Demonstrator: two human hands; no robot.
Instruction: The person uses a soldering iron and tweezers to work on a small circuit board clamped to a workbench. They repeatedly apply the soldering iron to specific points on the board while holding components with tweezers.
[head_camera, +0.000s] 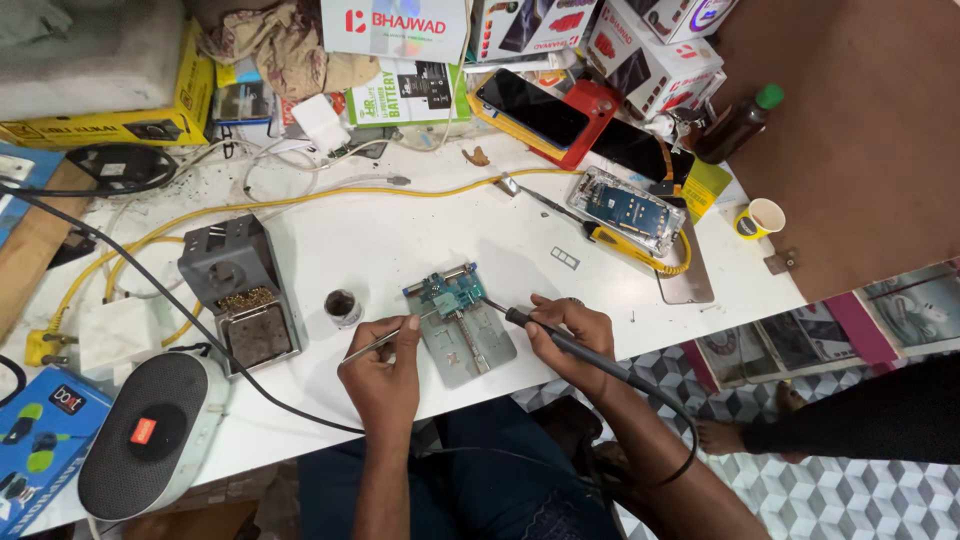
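Head view: soldering iron (560, 338) tip blurs against circuit board (452, 293).

Worktop (400, 240) white, matt, scuffed. Holder plate (470, 345) brushed metal. Soldering iron (575, 345) black matt plastic. Phones (530, 108) glossy glass. Boxes (395, 25) printed card.

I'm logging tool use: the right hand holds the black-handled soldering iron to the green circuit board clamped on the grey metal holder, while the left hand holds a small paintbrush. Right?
Not quite. The left hand holds thin metal tweezers, not a paintbrush. The rest stands: the right hand holds the black-handled soldering iron to the green circuit board on the grey metal holder, as the head view shows.
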